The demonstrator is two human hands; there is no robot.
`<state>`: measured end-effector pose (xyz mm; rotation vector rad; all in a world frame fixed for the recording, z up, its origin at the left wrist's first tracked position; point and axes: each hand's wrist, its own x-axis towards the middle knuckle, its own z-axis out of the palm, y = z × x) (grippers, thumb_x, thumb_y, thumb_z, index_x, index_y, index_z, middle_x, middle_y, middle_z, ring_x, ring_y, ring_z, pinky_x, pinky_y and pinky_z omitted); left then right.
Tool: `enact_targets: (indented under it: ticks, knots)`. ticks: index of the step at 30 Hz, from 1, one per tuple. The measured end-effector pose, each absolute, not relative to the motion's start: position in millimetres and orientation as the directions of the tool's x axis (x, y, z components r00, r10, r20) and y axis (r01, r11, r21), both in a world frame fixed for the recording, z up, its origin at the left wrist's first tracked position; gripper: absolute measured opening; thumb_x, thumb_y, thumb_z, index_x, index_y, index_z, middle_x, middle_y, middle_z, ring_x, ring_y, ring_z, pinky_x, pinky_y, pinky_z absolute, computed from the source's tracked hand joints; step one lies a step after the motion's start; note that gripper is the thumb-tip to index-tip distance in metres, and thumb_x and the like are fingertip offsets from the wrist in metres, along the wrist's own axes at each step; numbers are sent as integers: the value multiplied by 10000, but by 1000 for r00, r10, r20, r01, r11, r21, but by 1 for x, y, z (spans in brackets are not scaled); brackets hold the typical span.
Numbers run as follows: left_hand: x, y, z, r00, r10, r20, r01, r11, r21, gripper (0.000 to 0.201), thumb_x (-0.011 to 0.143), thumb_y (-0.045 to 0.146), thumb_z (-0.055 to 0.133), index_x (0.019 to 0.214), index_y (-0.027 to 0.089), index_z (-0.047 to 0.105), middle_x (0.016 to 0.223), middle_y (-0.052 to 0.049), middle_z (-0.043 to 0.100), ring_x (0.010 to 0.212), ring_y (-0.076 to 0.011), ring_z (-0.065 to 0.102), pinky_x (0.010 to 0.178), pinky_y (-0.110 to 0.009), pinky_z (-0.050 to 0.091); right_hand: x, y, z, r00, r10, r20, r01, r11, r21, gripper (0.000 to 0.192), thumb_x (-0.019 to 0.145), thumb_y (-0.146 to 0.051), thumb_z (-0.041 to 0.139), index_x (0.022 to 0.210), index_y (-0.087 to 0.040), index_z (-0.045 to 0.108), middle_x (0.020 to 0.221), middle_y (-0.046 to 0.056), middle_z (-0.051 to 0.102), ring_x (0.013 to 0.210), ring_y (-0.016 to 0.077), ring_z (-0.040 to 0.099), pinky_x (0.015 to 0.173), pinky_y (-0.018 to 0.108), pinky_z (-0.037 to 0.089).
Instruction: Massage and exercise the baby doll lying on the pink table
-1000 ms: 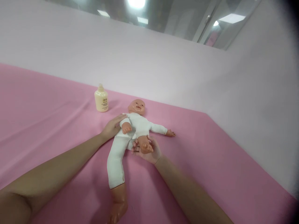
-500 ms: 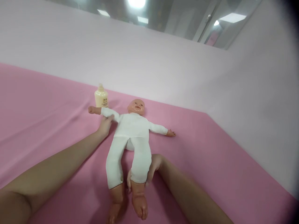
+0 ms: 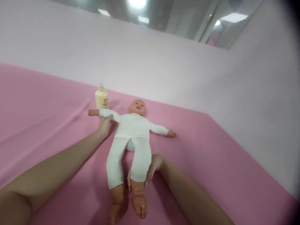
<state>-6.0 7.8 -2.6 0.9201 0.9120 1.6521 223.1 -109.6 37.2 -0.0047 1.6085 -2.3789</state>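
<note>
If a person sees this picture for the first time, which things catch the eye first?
A baby doll in white clothing lies face up on the pink cloth, arms spread. The left hand holds its upper arm, and the right hand grips one lower leg. A cream bottle stands just behind it.

Doll's left foot [image 3: 116, 210] past bottom edge.

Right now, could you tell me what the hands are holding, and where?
The doll: the right hand grips its lower leg; the left hand holds its upper arm.
</note>
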Motion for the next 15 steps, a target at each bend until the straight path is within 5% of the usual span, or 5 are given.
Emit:
enact_targets:
  ticks: [5, 10, 15]
  knots:
    - [-6, 10, -6, -240, 950, 197, -354, -275, 894, 366, 782, 319, 629, 1105, 172, 543, 1119, -92, 666, 1091, -241, 631, 967, -416, 504, 224, -108, 31, -967, -239, -92, 164, -304, -938, 362, 592, -319, 851, 842, -116, 684, 959, 121, 720, 1082, 277, 649, 925, 338, 499]
    - [-2, 3, -3, -253, 890, 378, -96, -412, 906, 360, 802, 387, 626, 1100, 186, 603, 1176, -79, 664, 1163, -261, 583, 1031, -426, 444, 224, -100, 6, -961, -209, 182, -81, -415, -906, 558, 569, -562, 798, 884, -115, 684, 816, 137, 709, 941, 310, 679, 956, 493, 462]
    - [2, -11, 4, -69, 891, 449, 71, -445, 893, 386, 814, 381, 616, 1133, 166, 641, 1176, -93, 681, 1183, -308, 573, 1048, -439, 430, 225, -96, -6, -914, -102, 393, -308, -456, -835, 610, 491, -707, 749, 754, -162, 667, 693, 79, 656, 869, 283, 649, 1029, 583, 353]
